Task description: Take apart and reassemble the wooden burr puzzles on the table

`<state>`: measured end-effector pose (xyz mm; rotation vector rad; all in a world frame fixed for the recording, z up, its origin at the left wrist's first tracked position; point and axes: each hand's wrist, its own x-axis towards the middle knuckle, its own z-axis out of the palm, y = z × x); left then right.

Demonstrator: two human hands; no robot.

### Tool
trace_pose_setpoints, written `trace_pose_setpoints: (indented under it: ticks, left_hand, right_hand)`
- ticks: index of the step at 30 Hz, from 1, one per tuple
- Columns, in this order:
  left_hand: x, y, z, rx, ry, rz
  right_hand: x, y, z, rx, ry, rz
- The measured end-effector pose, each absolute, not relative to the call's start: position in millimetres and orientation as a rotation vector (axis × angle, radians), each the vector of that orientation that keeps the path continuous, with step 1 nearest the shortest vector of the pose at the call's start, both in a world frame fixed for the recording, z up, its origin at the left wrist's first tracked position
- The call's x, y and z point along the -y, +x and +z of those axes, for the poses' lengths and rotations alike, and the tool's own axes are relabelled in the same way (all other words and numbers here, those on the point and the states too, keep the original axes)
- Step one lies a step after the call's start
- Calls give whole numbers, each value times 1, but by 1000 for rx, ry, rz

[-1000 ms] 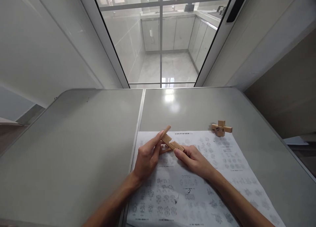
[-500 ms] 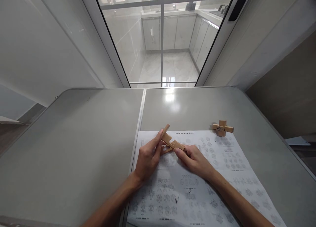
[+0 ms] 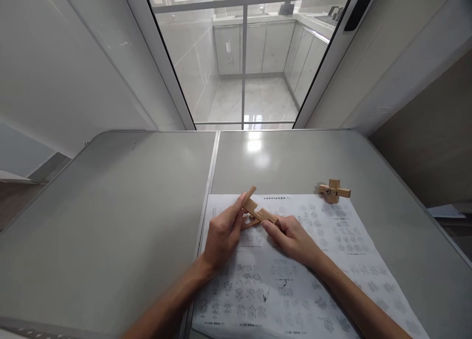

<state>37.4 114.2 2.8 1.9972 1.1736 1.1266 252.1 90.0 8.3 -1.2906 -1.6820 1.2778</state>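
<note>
Notched wooden puzzle pieces [image 3: 251, 207] are held between both hands, just above a printed sheet. My left hand [image 3: 225, 231] pinches their left end, with one slim stick poking up past the fingertips. From the other side, my right hand [image 3: 289, 234] grips the right end of a notched piece, its thumb lying along the near edge. The pieces meet at an angle; how they join is partly hidden by the fingers. Under both hands lies the paper sheet [image 3: 295, 309], covered with small line drawings of puzzle shapes and captions.
A cross-shaped wooden puzzle [image 3: 334, 191] with dark markings stands at the sheet's far right corner. The grey table [image 3: 110, 221] has a metal seam [image 3: 213, 162] left of the sheet. Beyond its far edge is a glazed door [image 3: 243, 58].
The whole view has shifted very slightly. Both hands keep the same hold on the wooden pieces, and the cross-shaped puzzle stays in place.
</note>
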Motion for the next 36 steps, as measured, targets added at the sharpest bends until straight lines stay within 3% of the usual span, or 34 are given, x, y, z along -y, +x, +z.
trace_pose_setpoints:
  ticks: [36]
  left_hand:
    - [-115, 37, 5, -1019, 2042, 1098]
  right_hand:
    - [-90, 258, 7, 1747, -1235, 1297]
